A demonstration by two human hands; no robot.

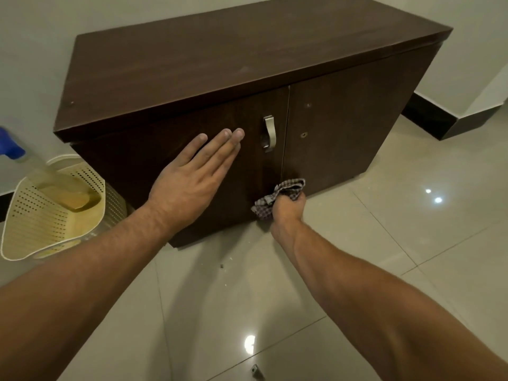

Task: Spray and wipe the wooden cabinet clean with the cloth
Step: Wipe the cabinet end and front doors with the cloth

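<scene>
Down at the foot of the dark, smooth wooden cabinet (220, 50), where its two doors meet, the right hand (287, 209) grips a bunched checked cloth (286, 188) against the wood. The left hand (187, 177) lies flat, fingers straight, on the cabinet's left door beside the curved metal handle (269, 133). Left of the cabinet, a perforated cream plastic basket (41, 224) holds a leaning clear spray bottle (66, 192).

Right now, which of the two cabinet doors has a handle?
The left door, under the flat left hand: it carries a silver handle near its inner edge. The right door shows only bare holes.
</scene>
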